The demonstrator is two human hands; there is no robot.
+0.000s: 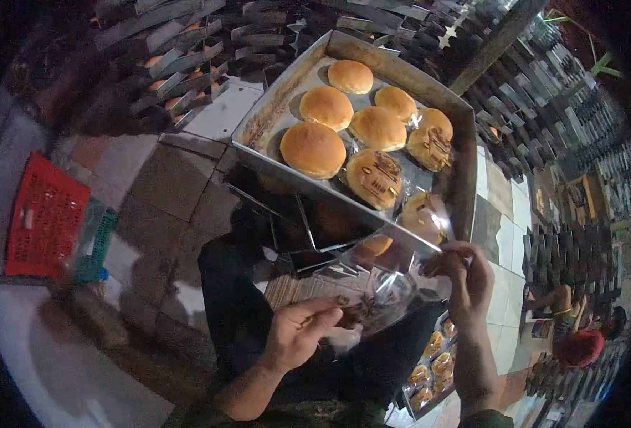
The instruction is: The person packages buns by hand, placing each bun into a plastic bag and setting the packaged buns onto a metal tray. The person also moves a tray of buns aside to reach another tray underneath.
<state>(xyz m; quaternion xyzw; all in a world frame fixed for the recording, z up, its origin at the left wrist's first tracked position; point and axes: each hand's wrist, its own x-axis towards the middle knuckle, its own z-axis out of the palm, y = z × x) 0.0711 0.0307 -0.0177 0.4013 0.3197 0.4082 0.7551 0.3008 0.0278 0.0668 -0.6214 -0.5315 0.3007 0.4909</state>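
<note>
A clear plastic bag (390,294) with dark printing stretches between my hands, over my lap. My left hand (298,332) pinches its left edge between thumb and fingers. On the other side, my right hand (465,282) is closed on the bag's right end, just below the tray's near corner. The bag looks flat, with no bun visible in it. Above my hands is a metal tray (273,158) of round golden buns. Several are bare, such as the large bun (313,150); others sit in printed clear bags, such as the wrapped bun (374,178).
Another tray (415,408) holding wrapped buns lies low by my right leg. Red (48,217) and green (96,242) plastic crates stand on the tiled floor at left. Stacked metal trays (180,64) line the back and right. A person in red headwear (578,347) sits at far right.
</note>
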